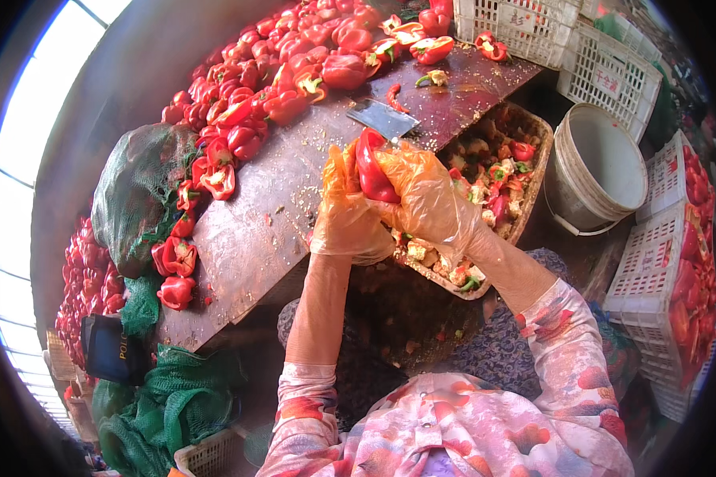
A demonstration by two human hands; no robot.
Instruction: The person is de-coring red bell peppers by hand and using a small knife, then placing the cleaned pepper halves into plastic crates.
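Both my hands wear thin orange-tinted plastic gloves and meet around one red bell pepper (pixel 375 170) above the table's edge. My left hand (pixel 347 206) wraps its left side, and my right hand (pixel 425 194) grips it from the right, with fingers partly hidden by glove and pepper. Just beyond them a flat metal blade (pixel 383 118) lies on the dark table (pixel 244 229). Under my right hand and forearm sits a tray (pixel 540 173) of pepper cores, seeds and red scraps. A large heap of red bell peppers (pixel 343 71) covers the table's far side, some of them cut open.
A white bucket (pixel 596 164) stands right of the tray. White plastic crates (pixel 611 77) line the back right; crates of red peppers (pixel 644 274) stand at right. Green mesh sacks (pixel 179 405) and a black bag (pixel 110 349) are at lower left. A filled mesh bag (pixel 137 191) rests at left.
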